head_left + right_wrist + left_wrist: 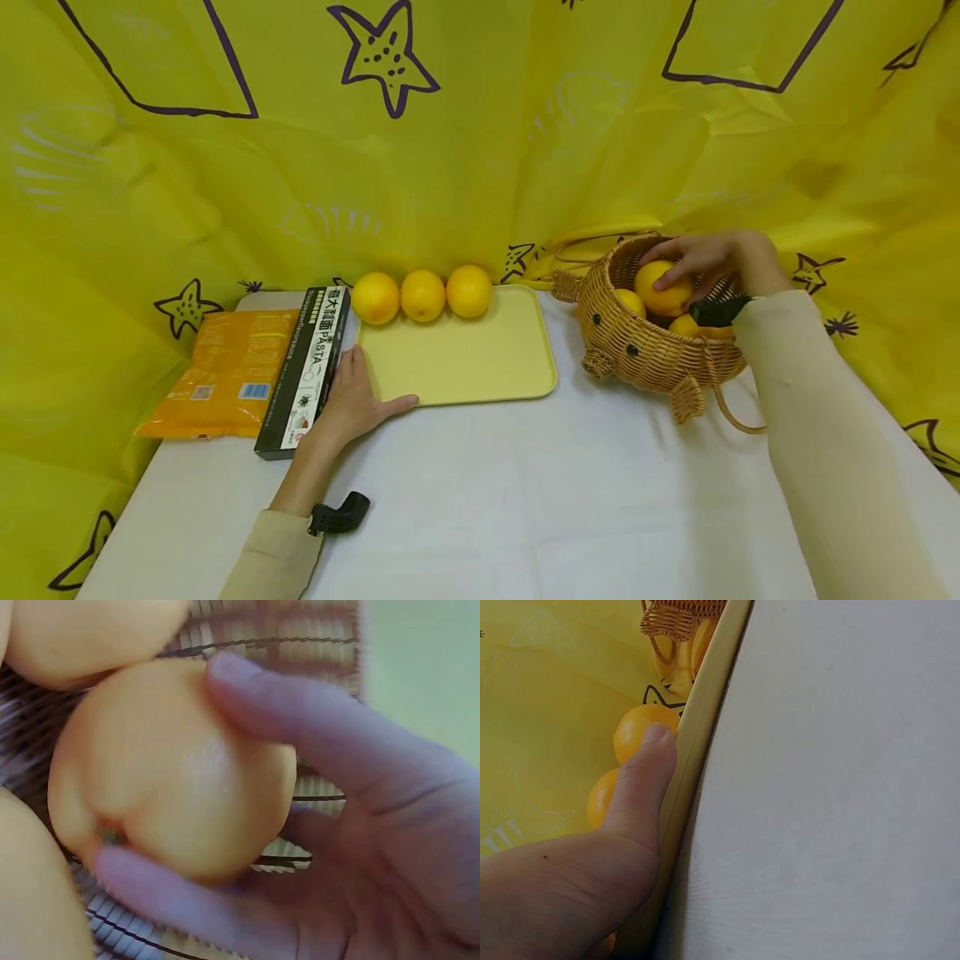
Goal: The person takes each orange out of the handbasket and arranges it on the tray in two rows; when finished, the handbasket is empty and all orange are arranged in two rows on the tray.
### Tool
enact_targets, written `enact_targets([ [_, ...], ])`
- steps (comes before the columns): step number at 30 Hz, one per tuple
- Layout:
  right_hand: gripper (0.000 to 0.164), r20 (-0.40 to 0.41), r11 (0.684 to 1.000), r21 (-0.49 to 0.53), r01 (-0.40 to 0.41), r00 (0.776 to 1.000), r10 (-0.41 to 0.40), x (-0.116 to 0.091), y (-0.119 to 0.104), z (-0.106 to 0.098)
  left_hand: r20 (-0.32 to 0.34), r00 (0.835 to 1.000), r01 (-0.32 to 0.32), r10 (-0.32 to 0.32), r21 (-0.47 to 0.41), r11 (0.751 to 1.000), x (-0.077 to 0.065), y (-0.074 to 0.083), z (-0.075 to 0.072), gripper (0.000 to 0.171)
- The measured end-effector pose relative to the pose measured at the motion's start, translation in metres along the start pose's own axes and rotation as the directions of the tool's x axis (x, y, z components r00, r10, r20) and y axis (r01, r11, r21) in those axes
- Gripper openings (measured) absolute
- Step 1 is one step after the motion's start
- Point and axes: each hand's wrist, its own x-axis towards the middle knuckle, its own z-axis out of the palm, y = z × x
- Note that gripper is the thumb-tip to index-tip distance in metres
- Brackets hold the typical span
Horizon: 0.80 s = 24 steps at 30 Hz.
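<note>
My right hand [716,258] reaches into a wicker basket [645,358] shaped like a pig and grips an orange [172,765], thumb on one side and fingers on the other. Other oranges lie around it in the basket, such as one orange [632,302] by the left wall. My left hand [352,400] is spread at the near-left corner of a pale yellow tray [465,367]. Its thumb lies along the tray's front rim and its fingers along the left side. Three oranges [422,295] stand in a row at the tray's back edge.
Left of the tray lies a black and white pasta box [315,367], against an orange packet [225,375]. A yellow patterned cloth [480,150] hangs behind the white table [525,500]. The basket's handle [731,417] droops onto the table at right.
</note>
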Motion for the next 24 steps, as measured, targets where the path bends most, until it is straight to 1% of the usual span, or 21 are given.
enact_targets([
  [2,0.072,-0.002,0.999,0.027,0.042,0.999,-0.042,-0.009,-0.003,-0.001,-0.003,1.000,-0.003,0.003,-0.004,1.000,0.000,0.000,-0.001,0.130],
  [4,0.072,-0.023,0.994,0.045,0.100,0.995,-0.099,-0.020,-0.006,-0.001,-0.001,1.000,-0.003,0.003,-0.015,1.000,-0.001,0.000,-0.001,0.129],
  [6,0.069,-0.085,0.987,0.038,0.157,0.985,-0.153,-0.031,-0.008,0.002,0.004,1.000,-0.004,0.004,-0.016,1.000,-0.001,0.001,-0.001,0.129],
  [8,0.066,-0.161,0.976,0.034,0.214,0.965,-0.206,-0.040,-0.009,0.005,0.006,1.000,0.001,0.000,-0.013,1.000,-0.001,0.000,-0.001,0.129],
  [11,0.062,-0.261,0.954,0.052,0.294,0.927,-0.271,-0.047,-0.013,0.011,0.002,1.000,0.006,-0.006,-0.002,1.000,-0.001,-0.001,-0.002,0.130],
  [14,0.060,-0.308,0.920,0.104,0.377,0.892,-0.330,-0.047,-0.016,0.014,-0.002,1.000,0.005,-0.005,0.000,1.000,-0.001,-0.002,-0.003,0.130],
  [16,0.059,-0.317,0.884,0.157,0.440,0.870,-0.377,-0.045,-0.017,0.015,-0.002,1.000,0.008,-0.008,-0.008,1.000,-0.001,-0.002,-0.003,0.130],
  [17,0.059,-0.317,0.855,0.190,0.483,0.854,-0.412,-0.044,-0.017,0.015,0.003,1.000,0.011,-0.011,-0.011,1.000,-0.001,-0.002,-0.003,0.130],
  [18,0.058,-0.317,0.811,0.243,0.532,0.834,-0.452,-0.043,-0.017,0.015,0.007,1.000,0.011,-0.011,-0.012,1.000,-0.001,-0.002,-0.003,0.130],
  [19,0.057,-0.319,0.756,0.298,0.582,0.808,-0.496,-0.042,-0.016,0.015,0.011,1.000,0.014,-0.013,-0.015,1.000,-0.001,-0.002,-0.002,0.130],
  [20,0.056,-0.321,0.682,0.367,0.632,0.774,-0.545,-0.041,-0.016,0.016,0.016,1.000,0.016,-0.015,-0.016,1.000,-0.001,-0.002,-0.002,0.131],
  [21,0.056,-0.326,0.593,0.439,0.674,0.735,-0.594,-0.040,-0.016,0.016,0.021,1.000,0.019,-0.019,-0.019,1.000,-0.001,-0.001,-0.002,0.131],
  [23,0.054,-0.350,0.395,0.572,0.719,0.650,-0.675,-0.038,-0.018,0.017,0.019,1.000,0.009,-0.009,-0.011,1.000,0.000,-0.002,-0.002,0.131],
  [24,0.053,-0.370,0.304,0.622,0.722,0.613,-0.698,-0.037,-0.020,0.018,0.013,1.000,0.002,-0.002,-0.007,1.000,0.000,-0.001,-0.002,0.130],
])
